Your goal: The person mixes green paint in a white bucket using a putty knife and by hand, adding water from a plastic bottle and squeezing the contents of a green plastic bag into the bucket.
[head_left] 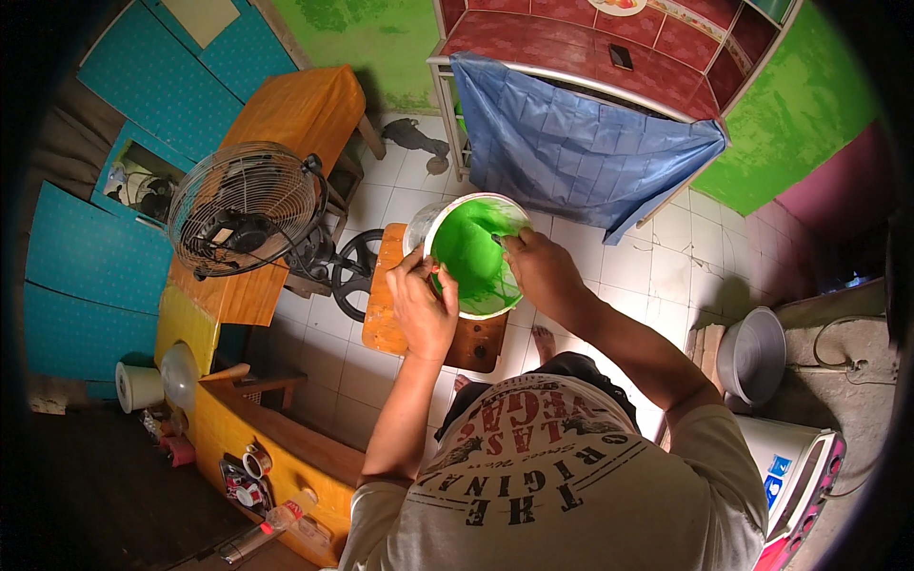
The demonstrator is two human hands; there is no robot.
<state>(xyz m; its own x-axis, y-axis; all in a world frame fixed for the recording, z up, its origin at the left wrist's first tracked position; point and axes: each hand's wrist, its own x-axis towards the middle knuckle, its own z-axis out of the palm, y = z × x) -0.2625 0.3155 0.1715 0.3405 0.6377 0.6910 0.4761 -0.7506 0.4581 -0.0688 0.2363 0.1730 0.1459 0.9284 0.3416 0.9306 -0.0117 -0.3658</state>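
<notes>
A white bucket (416, 233) with bright green, thick paint-like stuff (466, 252) smeared over its inside is tilted over a small wooden stool (386, 309). My left hand (422, 303) is closed on the bucket's near left rim, thumb and fingers pinching its edge. At the right side of the opening, my right hand (541, 271) is closed on a small tool (496, 239) with a dark, shiny part showing. The tool reaches into the bucket; its far end is too small to make out, so its kind is unclear.
To the left stand a black wire fan (249, 209) and an orange wooden table (295, 109). A wooden bench (276, 433) holds tape rolls and a bottle. Ahead, a blue cloth (581, 143) hangs from a tiled counter. A grey basin (752, 357) leans at right.
</notes>
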